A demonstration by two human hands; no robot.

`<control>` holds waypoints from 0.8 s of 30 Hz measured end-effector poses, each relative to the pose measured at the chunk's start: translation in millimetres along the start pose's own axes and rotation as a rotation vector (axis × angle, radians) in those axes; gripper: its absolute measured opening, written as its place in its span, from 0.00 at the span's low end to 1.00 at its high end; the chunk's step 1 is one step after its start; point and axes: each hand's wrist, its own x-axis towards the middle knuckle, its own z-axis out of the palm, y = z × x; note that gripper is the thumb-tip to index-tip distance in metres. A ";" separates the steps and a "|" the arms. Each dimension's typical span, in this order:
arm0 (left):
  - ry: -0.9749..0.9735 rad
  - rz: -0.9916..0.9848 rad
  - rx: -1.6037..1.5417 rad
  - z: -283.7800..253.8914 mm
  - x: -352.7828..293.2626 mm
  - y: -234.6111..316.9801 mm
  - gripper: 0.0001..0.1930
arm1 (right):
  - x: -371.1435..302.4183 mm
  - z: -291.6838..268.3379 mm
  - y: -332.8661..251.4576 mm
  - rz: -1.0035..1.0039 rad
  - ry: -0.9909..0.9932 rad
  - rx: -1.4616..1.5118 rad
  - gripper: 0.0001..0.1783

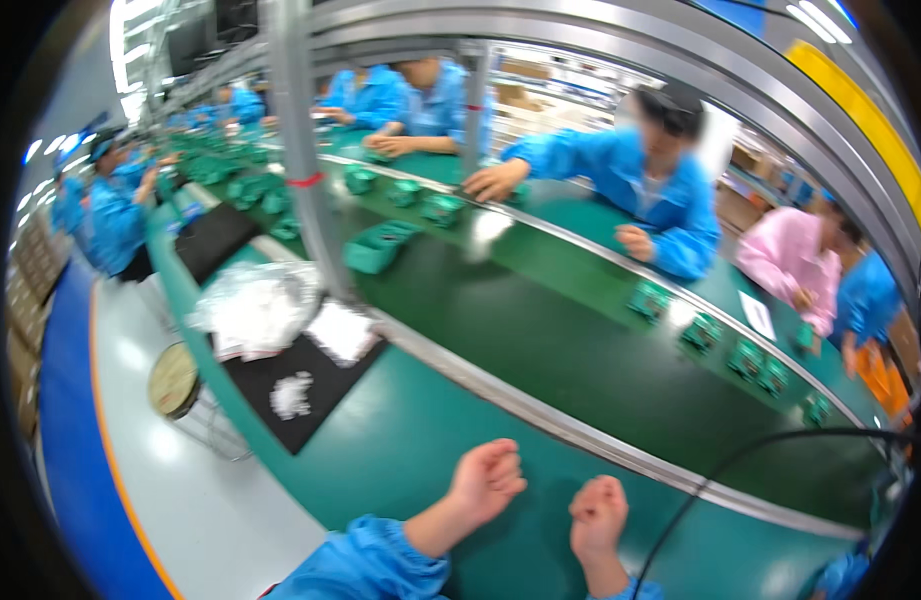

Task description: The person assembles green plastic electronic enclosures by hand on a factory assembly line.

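Observation:
My left hand (pixel 486 482) is curled into a loose fist over the green tabletop (pixel 420 400), and nothing shows in it. Slightly to its right, my right hand (pixel 598 515) is closed in the same way, with nothing visible between its fingers. The two hands are apart, both on the near side of the conveyor's metal rail. Left of my left hand lies a black mat (pixel 310 420), with a small heap of white pieces (pixel 291 396) on it. A white packet (pixel 340 332) and a clear plastic bag with white contents (pixel 260 305) rest at its far end.
Beyond the metal rail (pixel 620 448), a green conveyor belt (pixel 540 340) carries several green parts (pixel 700 333) and a green tray (pixel 380 246). A metal post (pixel 305 150) and a black cable (pixel 720 465) stand nearby. Across the belt, a person's hand (pixel 497 181) reaches over parts. A stool (pixel 174 380) stands left.

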 end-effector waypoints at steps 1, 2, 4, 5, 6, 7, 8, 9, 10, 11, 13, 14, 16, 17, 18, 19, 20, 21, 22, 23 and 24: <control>0.031 0.054 0.012 -0.6 -4.2 2.1 0.08 | -1.6 2.8 0.2 0.033 0.010 0.030 0.04; 0.088 0.107 0.030 4.1 -9.3 3.2 0.08 | -3.2 3.2 0.1 0.050 -0.025 0.049 0.05; 0.089 0.158 0.014 1.9 -10.6 3.9 0.07 | -6.4 -1.8 -0.4 0.067 -0.077 0.048 0.07; 0.073 0.170 -0.002 0.2 -10.3 4.8 0.06 | -7.1 -4.4 0.2 0.073 -0.101 0.031 0.07; 0.082 0.196 -0.010 -0.5 -8.7 3.3 0.06 | -9.1 -4.0 -3.4 0.112 -0.037 0.036 0.07; 0.070 0.221 -0.010 -1.6 -7.1 1.9 0.05 | -9.3 -2.7 -6.5 0.133 -0.056 0.034 0.07; 0.060 0.245 -0.011 -3.4 -5.9 1.4 0.05 | -9.7 -1.0 -8.9 0.164 -0.074 0.070 0.08; 0.077 0.268 -0.029 -2.7 -5.4 0.1 0.05 | -12.4 0.2 -13.5 0.201 -0.089 0.097 0.08; 0.074 0.278 -0.019 -1.1 -1.1 0.3 0.06 | -12.0 8.3 -17.9 0.173 -0.051 0.028 0.10; 0.073 0.289 -0.009 0.1 2.8 1.4 0.08 | -12.1 5.9 -19.5 0.199 -0.056 0.017 0.10; 0.060 0.318 0.000 4.9 5.3 5.4 0.11 | -9.0 4.3 -24.8 0.174 -0.045 0.039 0.10; 0.056 0.297 -0.020 6.1 5.6 5.9 0.11 | -8.9 2.8 -26.1 0.164 -0.045 0.044 0.10; 0.063 0.260 -0.057 6.6 7.8 8.9 0.10 | -4.3 -1.7 -24.4 0.179 -0.051 0.062 0.11; 0.068 0.268 -0.060 6.0 7.9 9.9 0.10 | -2.5 -2.7 -23.6 0.179 -0.050 0.082 0.11; 0.066 0.251 -0.088 5.1 7.7 10.0 0.09 | -2.4 -3.2 -22.7 0.179 -0.032 0.084 0.11; 0.061 0.234 -0.115 4.3 7.1 10.3 0.08 | -1.9 -4.4 -21.9 0.184 -0.034 0.084 0.11; 0.063 0.237 -0.116 3.4 5.7 11.2 0.08 | -1.0 -5.9 -21.2 0.188 -0.052 0.106 0.11; 0.037 0.220 -0.084 2.7 4.0 12.1 0.07 | -0.9 -7.7 -20.6 0.187 -0.067 0.129 0.10; 0.009 0.204 -0.052 2.4 2.6 13.0 0.06 | -0.8 -9.2 -20.2 0.185 -0.067 0.131 0.10; 0.007 0.202 -0.050 3.0 1.7 13.3 0.06 | -0.5 -10.7 -19.7 0.184 -0.076 0.137 0.10; 0.047 0.209 -0.010 4.2 1.4 13.4 0.06 | -0.5 -11.8 -19.3 0.181 -0.084 0.145 0.10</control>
